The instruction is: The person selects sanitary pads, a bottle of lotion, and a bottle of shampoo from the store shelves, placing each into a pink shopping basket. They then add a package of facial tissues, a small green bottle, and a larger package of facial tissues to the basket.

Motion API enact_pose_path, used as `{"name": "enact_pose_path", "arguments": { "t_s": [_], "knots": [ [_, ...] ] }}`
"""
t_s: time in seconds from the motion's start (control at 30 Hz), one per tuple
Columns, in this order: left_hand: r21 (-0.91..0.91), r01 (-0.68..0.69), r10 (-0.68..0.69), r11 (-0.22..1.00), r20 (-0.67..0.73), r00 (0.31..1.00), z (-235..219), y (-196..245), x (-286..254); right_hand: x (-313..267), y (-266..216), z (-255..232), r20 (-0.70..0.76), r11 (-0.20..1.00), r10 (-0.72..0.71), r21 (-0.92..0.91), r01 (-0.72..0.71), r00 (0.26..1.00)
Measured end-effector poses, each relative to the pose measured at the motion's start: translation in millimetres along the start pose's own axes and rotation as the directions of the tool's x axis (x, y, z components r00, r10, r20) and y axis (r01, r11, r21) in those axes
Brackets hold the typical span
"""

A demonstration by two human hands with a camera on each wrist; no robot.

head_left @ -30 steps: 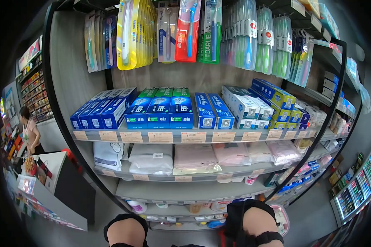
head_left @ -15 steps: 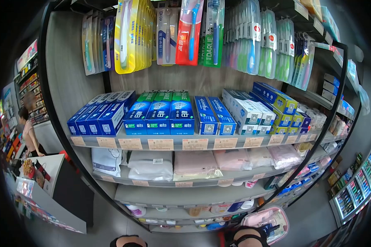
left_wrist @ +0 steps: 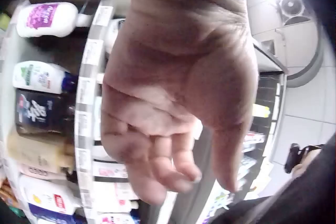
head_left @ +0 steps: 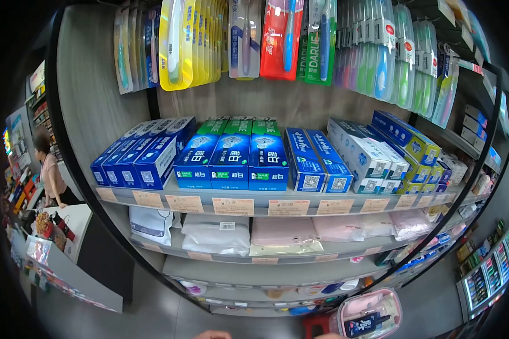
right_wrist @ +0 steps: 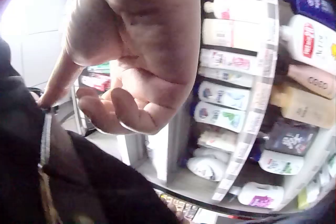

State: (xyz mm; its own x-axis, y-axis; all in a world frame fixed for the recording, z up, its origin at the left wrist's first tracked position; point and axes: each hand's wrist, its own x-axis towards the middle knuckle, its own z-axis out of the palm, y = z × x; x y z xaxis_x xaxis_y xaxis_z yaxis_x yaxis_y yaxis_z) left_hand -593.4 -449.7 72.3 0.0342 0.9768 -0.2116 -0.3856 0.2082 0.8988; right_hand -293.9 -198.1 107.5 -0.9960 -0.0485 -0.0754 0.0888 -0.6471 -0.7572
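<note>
At the bottom edge of the head view, small parts of my left hand (head_left: 214,334) and right hand (head_left: 329,336) show, below the shelves. The left wrist view shows my left hand (left_wrist: 173,87) palm toward the camera, fingers loosely bent, holding nothing. In the right wrist view my right hand (right_wrist: 142,56) has loosely curled fingers with nothing in them, beside dark clothing (right_wrist: 94,176). Toothpaste boxes (head_left: 229,161) stand in rows on the upper shelf (head_left: 226,204), under hanging toothbrush packs (head_left: 279,39).
Bagged cloths (head_left: 216,233) lie one shelf lower. On the floor at lower right, a pink-rimmed basket (head_left: 398,308) holds a dark package, beside a red stool (head_left: 316,325). A person (head_left: 52,175) stands by a counter (head_left: 99,248) at left. Bottles (left_wrist: 50,19) line lower shelves.
The head view has shifted, so the boxes look larger and further right. The knees have left the bottom of the view, the basket shows more fully, and both hands have appeared at the bottom edge.
</note>
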Motion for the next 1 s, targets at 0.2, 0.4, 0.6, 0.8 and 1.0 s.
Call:
{"name": "enact_pose_path", "arguments": {
  "t_s": [0.2, 0.4, 0.6, 0.8, 1.0],
  "knots": [
    [0.118, 0.262, -0.13, 0.958, -0.635, 0.762, -103, -178, 46, 23, 74, -71, -0.609, 0.965, 0.064, -0.164, -0.205, 0.79],
    [-0.063, 0.604, -0.496, 0.794, -0.641, 0.586, -139, -410, -64, -51, 224, -227, -0.934, 0.856, 0.02, -0.168, -0.489, 0.356],
    [0.078, 0.872, -0.592, 0.483, -0.705, 0.391, -82, -435, -128, -152, 375, -295, -0.966, 0.72, 0.133, -0.058, -0.692, 0.221],
    [0.758, 0.544, -0.251, 0.36, -0.483, 0.839, -110, -451, -81, -190, 507, -340, -0.918, 0.73, 0.097, -0.198, -0.654, 0.386],
    [0.258, 0.442, -0.071, 0.859, -0.795, 0.603, -168, -359, 4, -147, 408, -282, -0.874, 0.813, 0.022, -0.267, -0.518, 0.486]
  ]
}}
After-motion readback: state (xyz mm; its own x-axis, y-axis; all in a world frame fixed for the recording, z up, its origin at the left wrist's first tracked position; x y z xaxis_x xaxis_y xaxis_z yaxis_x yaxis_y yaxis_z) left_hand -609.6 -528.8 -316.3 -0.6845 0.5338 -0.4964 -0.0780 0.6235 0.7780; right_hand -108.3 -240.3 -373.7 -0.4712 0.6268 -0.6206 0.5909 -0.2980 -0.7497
